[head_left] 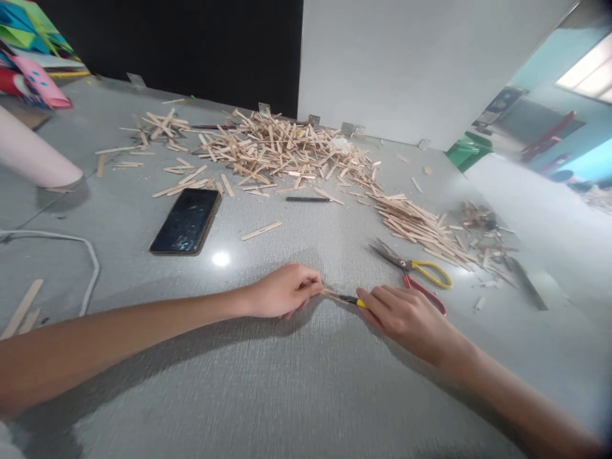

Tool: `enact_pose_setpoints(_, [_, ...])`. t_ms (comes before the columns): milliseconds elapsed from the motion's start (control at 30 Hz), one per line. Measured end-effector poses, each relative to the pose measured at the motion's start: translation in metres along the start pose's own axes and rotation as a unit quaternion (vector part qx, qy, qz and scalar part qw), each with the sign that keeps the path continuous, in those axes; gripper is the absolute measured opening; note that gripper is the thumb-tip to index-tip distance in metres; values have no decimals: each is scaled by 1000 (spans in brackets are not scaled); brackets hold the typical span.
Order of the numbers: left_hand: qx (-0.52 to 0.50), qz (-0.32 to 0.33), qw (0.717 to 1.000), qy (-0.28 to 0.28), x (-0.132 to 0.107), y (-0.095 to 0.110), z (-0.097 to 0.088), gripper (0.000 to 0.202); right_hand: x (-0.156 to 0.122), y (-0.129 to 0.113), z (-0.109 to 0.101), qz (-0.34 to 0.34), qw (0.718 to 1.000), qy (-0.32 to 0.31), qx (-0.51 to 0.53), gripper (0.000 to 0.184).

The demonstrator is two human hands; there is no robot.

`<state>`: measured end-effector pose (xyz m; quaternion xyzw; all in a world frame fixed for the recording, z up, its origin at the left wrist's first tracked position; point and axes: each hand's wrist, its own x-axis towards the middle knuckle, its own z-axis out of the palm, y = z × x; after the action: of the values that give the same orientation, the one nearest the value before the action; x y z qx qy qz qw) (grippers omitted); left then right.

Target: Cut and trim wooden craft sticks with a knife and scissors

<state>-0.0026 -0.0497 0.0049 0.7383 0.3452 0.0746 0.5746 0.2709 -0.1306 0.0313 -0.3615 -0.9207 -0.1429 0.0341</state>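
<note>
My left hand (292,290) is closed, with thumb and fingers pinching a thin wooden craft stick (329,292) just above the grey table. Opposite it, my right hand (406,315) wraps round a yellow-and-black utility knife (356,300). The knife's front end points left and meets the stick between my two hands; the exact contact is too small to tell. Behind my right hand lie scissors (406,264) with one yellow and one red handle, blades spread apart. A single craft stick (261,231) rests on the table beyond my left hand.
A large heap of craft sticks (287,150) runs along the back panel, with a neater row (421,229) to the right. A phone (185,221) and white cable (93,261) lie left. A dark strip (307,199) sits mid-table; a metal blade (528,284) lies right.
</note>
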Motion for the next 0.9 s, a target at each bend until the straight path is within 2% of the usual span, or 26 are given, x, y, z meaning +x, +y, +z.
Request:
enact_pose_setpoints(200, [-3,4,1000,17,0,-1,2,33,0,-1,0,1,1000,-9,-1,34])
enact_pose_setpoints(300, [-5,4,1000,14,0,-2,1,33,1,-3,-2,5,1000,-17,-13,26])
enact_pose_setpoints(467, [1,12,1000,1,0,-4,-1,33,5,-8,-2,63,993,-72,-66,11])
enact_pose_setpoints(633, [30,43,998,24,-1,-5,2,32,12,-11,-3,41,988,-102,-111,21])
enact_pose_setpoints(767, [57,77,994,49,-2,-7,6,36,15,-5,-5,18,985,-85,-147,27])
enact_pose_setpoints(900, [84,110,987,85,-2,-9,11,42,18,3,-1,-7,990,-72,-121,32])
